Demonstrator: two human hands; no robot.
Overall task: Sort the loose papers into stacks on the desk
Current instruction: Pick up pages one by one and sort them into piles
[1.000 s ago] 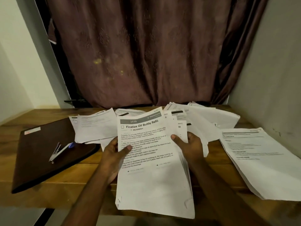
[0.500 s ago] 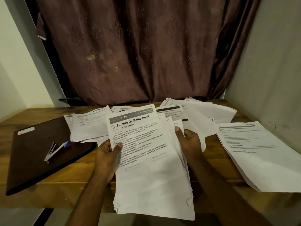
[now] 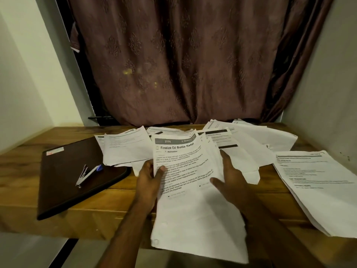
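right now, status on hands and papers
Left hand pinches white printed paper bundle. Right hand open, touching it. Loose white sheets unsorted behind.

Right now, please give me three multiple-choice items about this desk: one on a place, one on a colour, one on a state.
1. Where is the stapler?
A. on the folder
B. on the right stack
C. in the left hand

2. What colour is the curtain?
A. green
B. brown
C. white

3. What does the left hand do?
A. rests flat on the desk
B. grips the sheaf
C. hangs idle

Answers:
1 A, it lies on the dark folder.
2 B, the cloth is dull brown.
3 B, its thumb lies over the sheaf at its left edge.
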